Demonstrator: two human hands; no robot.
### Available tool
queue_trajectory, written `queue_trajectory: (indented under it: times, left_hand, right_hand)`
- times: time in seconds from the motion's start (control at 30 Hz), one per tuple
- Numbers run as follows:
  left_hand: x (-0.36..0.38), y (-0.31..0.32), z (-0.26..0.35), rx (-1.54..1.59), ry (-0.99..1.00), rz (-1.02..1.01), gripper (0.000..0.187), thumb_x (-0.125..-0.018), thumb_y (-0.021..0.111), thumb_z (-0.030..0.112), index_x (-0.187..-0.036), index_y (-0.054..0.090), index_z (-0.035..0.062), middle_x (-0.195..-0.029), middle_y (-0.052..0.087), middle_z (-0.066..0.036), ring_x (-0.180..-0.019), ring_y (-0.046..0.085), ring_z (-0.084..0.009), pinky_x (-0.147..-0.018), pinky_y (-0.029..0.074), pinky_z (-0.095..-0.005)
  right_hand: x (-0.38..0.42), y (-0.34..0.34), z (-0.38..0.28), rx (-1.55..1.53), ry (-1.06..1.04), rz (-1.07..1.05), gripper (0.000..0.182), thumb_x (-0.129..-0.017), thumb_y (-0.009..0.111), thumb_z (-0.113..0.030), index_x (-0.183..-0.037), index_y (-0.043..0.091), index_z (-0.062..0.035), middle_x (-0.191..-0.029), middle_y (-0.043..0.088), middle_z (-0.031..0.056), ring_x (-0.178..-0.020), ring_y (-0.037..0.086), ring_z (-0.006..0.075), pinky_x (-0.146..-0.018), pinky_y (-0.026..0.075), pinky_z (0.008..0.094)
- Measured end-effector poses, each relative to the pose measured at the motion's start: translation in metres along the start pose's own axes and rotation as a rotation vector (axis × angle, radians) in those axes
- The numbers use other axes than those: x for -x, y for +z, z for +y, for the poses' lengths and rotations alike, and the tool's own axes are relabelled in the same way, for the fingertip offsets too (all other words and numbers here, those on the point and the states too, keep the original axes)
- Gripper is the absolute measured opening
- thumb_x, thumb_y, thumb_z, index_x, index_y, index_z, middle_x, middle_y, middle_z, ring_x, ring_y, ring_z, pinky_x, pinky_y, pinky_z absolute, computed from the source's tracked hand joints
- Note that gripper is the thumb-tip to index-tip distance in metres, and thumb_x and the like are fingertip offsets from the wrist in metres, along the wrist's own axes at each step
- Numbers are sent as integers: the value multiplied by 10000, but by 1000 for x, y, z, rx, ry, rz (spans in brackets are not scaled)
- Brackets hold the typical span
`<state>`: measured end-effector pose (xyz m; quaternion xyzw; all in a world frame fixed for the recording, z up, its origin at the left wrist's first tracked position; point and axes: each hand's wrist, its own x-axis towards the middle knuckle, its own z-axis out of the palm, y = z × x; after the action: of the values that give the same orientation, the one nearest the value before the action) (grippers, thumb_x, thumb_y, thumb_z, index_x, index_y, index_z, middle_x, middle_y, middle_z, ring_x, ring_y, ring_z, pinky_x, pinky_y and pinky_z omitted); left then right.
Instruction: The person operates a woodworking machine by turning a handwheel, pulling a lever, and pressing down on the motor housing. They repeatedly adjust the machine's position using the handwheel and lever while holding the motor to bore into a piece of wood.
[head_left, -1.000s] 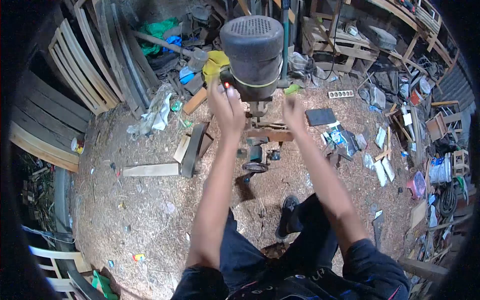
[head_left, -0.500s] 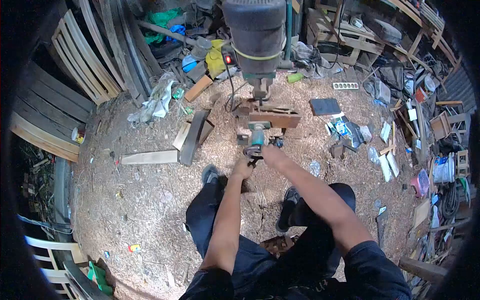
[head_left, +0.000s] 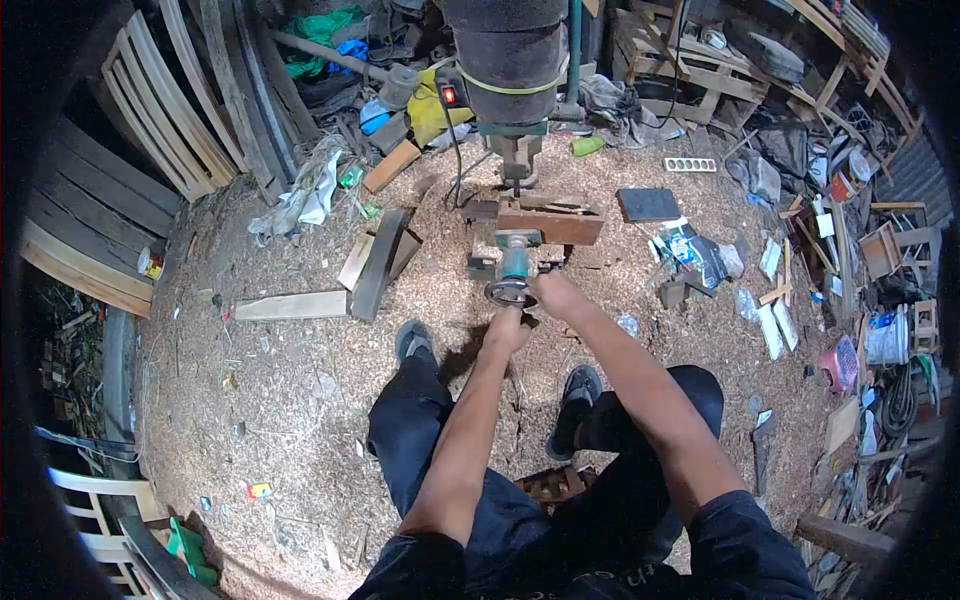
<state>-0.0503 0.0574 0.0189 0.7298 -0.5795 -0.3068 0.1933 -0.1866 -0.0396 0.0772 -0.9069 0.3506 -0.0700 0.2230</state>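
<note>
Centrally placed handwheel [head_left: 510, 292]: dark and round, at the near end of a teal screw housing [head_left: 515, 263], below the machine head [head_left: 510, 60].
Left hand [head_left: 508, 328]: at the near edge of the handwheel, back of the hand up, fingers curled together and pointing far; the fingertips are hidden, so I cannot tell whether they pinch the rim.
Right hand [head_left: 560, 295]: just beside the handwheel's right edge, fingers bent inward and close together; I cannot tell whether they are closed on the rim.
Handwheel and fingers: the wheel lies on the far side of the left fingers and to the left of the right fingers, between the two hands and the housing.
Reddish wood block [head_left: 565, 226]: lying crosswise at the far end of the housing, beyond both hands and well apart from the fingers, its right end reaching past the housing.
Machine head: large, dark, with a yellowish band around it, above the far side of the wood block.
Switch [head_left: 449, 96]: lit red, left of the machine head, a dark cable running down from it.
Dark flat block [head_left: 648, 205]: on the chip-covered floor [head_left: 300, 400], right of the wood block.
Shoes [head_left: 412, 340]: one on each side, near the hands.
</note>
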Motion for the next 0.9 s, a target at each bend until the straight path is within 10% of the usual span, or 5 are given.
queue_trajectory:
  times: [0.13, 0.33, 0.73, 0.9]
  left_hand:
    - [5, -43, 6, -20, -46, -117, 300, -823, 731, 274, -1008, 738, 37, -993, 711, -230, -956, 684, -397, -881, 532, -443]
    - [17, -123, 34, 0, -69, 367, 252, -858, 635, 248, -1002, 748, 75, -954, 708, -234, -895, 697, -401, -829, 557, -461]
    - [-20, -328, 236, 144, 652, 1184, 437, -953, 624, 283, -1249, 562, -32, -1231, 589, -237, -1165, 561, -380, -1027, 424, -428]
    - [-86, -372, 303, 125, 825, 1209, 403, -894, 620, 307, -1170, 617, 14, -1201, 619, -188, -1142, 568, -381, -1017, 414, -452]
  right_hand:
    - [4, -18, 1, -113, 59, 6, 178, -876, 620, -153, -982, 694, -30, -904, 683, 250, -876, 668, 428, -801, 533, 517]
    - [26, -67, -24, -136, 236, 197, 190, -861, 631, -130, -1019, 700, -51, -1001, 689, 244, -964, 652, 434, -843, 519, 521]
    - [8, -297, -61, -386, -72, 828, 312, -943, 618, -229, -1125, 700, 9, -976, 721, 241, -915, 719, 346, -827, 548, 399]
    - [-91, -412, -38, -312, 45, 956, 497, -912, 660, -412, -1119, 696, 38, -1024, 725, 229, -989, 705, 347, -878, 536, 413]
